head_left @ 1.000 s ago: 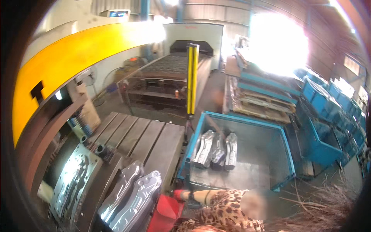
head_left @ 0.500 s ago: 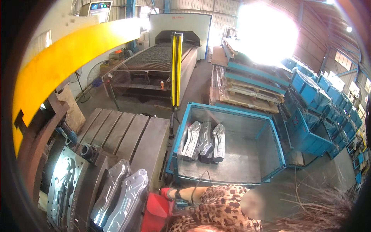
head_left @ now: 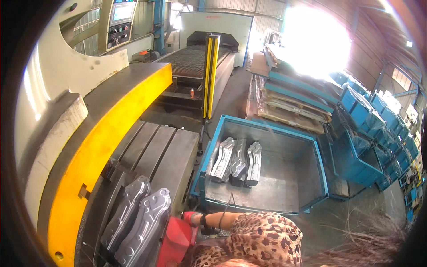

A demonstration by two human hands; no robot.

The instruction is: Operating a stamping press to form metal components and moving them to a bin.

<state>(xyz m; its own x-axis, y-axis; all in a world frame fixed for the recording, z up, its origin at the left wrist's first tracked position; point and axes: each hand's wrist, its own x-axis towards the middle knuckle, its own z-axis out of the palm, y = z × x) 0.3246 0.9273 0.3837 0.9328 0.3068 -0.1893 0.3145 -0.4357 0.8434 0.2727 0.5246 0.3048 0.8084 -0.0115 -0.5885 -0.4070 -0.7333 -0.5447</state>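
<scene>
The red box [head_left: 175, 242] sits low in your view, just right of the nearer shaped metal part, and your right hand [head_left: 191, 218], which looks red-covered, is at its upper right edge. The hand is small and partly hidden there, so you can't tell from this view whether its fingers are curled or spread, or pressing anything. A dark band [head_left: 203, 220] circles your wrist, below a leopard-print sleeve [head_left: 267, 238]. Your left hand is out of sight.

Left of the box, two shaped metal parts [head_left: 144, 229] lie side by side at a slant. Beyond them is a slotted metal table [head_left: 178, 153], and a yellow beam [head_left: 111, 142] curves along your left. To the right of the table stands a blue-rimmed bin [head_left: 284, 191]; three similar parts [head_left: 254, 162] lie together toward its left side. Farther out, you have a yellow-and-black post [head_left: 211, 75], stacked pallets [head_left: 289, 109] and more blue bins [head_left: 356, 155].
</scene>
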